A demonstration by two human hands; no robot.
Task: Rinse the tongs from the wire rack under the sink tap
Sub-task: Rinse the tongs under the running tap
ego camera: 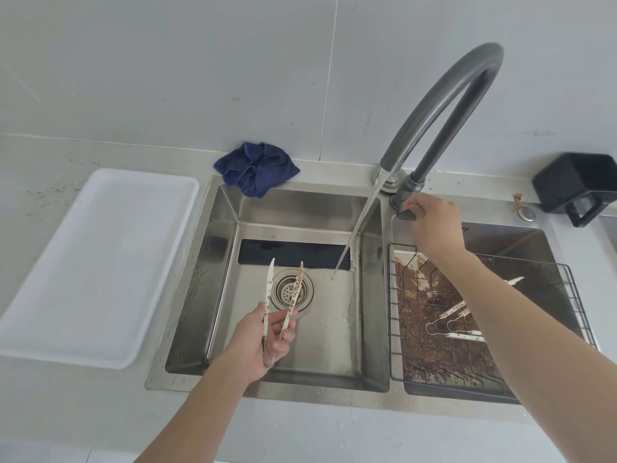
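My left hand (258, 342) holds white tongs (269, 289) speckled with brown dirt over the left sink basin (300, 208), their arms spread above the drain (291, 290). My right hand (430, 220) grips the handle (406, 213) at the base of the grey tap (447, 105). A stream of water (357, 225) falls from the spout and lands right of the drain, clear of the tongs. The black wire rack (567, 282) sits in the right basin with more dirty white tongs (455, 324) lying in it.
A white tray (96, 262) lies on the counter left of the sink. A crumpled blue cloth (255, 168) rests at the basin's back edge. A black box (577, 185) stands at the far right. Brown grime covers the right basin's floor under the rack.
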